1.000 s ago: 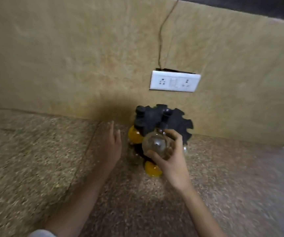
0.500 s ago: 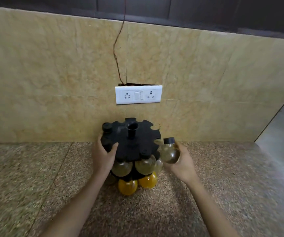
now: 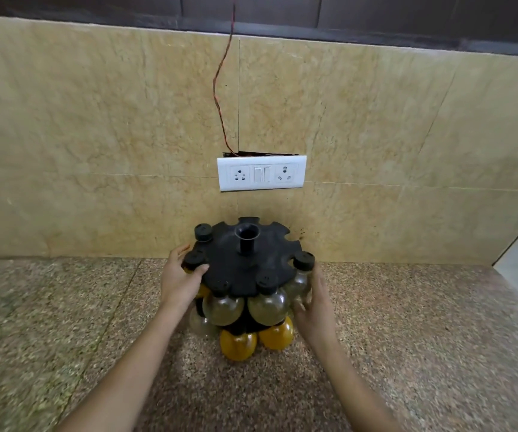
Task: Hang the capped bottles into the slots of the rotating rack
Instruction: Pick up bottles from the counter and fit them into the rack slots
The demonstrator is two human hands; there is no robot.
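A black round rotating rack (image 3: pixel 246 260) stands on the counter against the wall, with slots cut around its rim. Several round glass bottles with black caps hang from its top disc, among them two clear ones at the front (image 3: pixel 223 307). Yellow-filled bottles (image 3: pixel 238 344) hang on a lower tier. My left hand (image 3: pixel 181 277) grips the rack's left rim beside a capped bottle. My right hand (image 3: pixel 314 304) holds a clear capped bottle (image 3: pixel 302 280) whose neck sits in a slot on the rack's right rim.
The speckled granite counter (image 3: pixel 407 353) stretches to both sides. A white socket and switch plate (image 3: pixel 261 173) is fixed on the beige tiled wall above the rack, with a reddish wire (image 3: pixel 220 98) running up from it. The counter's right end drops off at the far right.
My right hand has carried the clear bottle leftward so its neck now sits in a rim slot. My left hand stays on the rack's left rim. The view has come closer.
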